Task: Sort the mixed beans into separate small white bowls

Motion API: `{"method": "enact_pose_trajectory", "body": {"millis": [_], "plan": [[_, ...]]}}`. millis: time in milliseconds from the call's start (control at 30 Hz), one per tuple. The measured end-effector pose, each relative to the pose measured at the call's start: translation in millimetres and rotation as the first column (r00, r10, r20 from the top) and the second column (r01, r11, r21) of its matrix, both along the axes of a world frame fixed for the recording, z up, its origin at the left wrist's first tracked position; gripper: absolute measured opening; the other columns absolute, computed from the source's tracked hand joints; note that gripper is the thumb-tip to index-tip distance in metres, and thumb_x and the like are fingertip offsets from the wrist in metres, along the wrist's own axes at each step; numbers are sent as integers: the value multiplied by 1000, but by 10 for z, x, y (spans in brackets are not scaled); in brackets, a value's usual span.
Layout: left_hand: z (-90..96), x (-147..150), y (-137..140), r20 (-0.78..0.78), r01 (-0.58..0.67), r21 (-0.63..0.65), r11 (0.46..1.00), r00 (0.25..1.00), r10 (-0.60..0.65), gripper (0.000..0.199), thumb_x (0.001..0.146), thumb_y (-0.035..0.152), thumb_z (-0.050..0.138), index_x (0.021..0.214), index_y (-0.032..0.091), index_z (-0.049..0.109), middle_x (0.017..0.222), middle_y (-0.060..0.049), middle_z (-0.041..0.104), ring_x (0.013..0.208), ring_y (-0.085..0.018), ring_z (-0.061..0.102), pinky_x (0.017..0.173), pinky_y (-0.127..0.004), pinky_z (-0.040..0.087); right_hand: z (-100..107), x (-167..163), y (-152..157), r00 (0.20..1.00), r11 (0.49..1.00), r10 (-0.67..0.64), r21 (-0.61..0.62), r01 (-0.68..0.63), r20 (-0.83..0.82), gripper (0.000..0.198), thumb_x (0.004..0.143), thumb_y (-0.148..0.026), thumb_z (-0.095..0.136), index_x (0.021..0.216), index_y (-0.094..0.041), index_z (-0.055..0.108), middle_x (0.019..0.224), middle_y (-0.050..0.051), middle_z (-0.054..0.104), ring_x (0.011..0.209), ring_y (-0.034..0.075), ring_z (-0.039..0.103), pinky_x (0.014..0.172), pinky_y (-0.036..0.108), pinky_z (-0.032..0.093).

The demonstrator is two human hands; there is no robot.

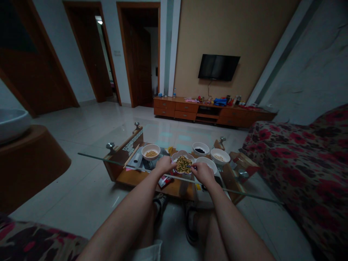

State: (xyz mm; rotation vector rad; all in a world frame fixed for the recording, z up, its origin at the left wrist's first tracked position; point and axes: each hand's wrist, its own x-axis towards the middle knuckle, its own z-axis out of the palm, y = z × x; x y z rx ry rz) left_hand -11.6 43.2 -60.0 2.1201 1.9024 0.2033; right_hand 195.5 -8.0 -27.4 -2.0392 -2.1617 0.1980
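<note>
A flower-shaped white bowl [183,164] of mixed yellow and dark beans stands on the glass coffee table [108,159]. My left hand [164,164] rests at the bowl's left rim, fingers curled against it. My right hand [202,172] is at its right rim, fingers pinched on a thin tool, too small to name, that points into the beans. Around it stand a bowl of yellow beans [151,151], a bowl of black beans [200,148], a bowl of pale beans [219,156] and an empty white bowl [208,164].
Chopsticks [131,156] lie on the table's left part. A red packet [164,181] sits on the shelf under the glass. A floral sofa [304,159] is to the right, a brown round stand [29,159] to the left, a TV cabinet [206,110] at the far wall.
</note>
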Motion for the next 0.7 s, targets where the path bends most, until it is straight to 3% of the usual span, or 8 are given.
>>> {"method": "enact_pose_trajectory", "body": {"millis": [133,300,533,700], "plan": [[4,-1,-4,-2,-2,0,1000,1000,2,44,79,48,47,93,15,74,93,-16,71,85,-27,67,68,-28,48,21,11,-9,999,1000,8,21,-7,-37,29,86,-37,49,100,-30,73,99,6,72,95,22,64,74,28,44],[38,-1,-21,-14,-1,-17,1000,1000,1,44,80,46,46,93,15,73,93,-15,71,86,-27,67,67,-28,49,113,124,-45,990,991,-9,132,27,-139,31,85,-38,50,101,-28,74,100,4,72,96,20,64,77,26,44],[79,7,-26,-18,-7,-33,999,1000,7,44,80,47,47,94,15,73,93,-15,71,87,-28,67,69,-28,49,248,365,-183,932,920,-308,189,343,-191,36,85,-42,47,105,-28,74,94,8,73,90,24,66,69,28,46],[74,17,-28,-25,-7,-25,1000,1000,6,43,80,46,47,94,15,73,95,-15,70,89,-27,67,70,-28,49,247,434,-204,900,890,-396,165,426,-184,36,84,-42,48,105,-28,74,94,10,72,88,25,66,73,32,47]]}}
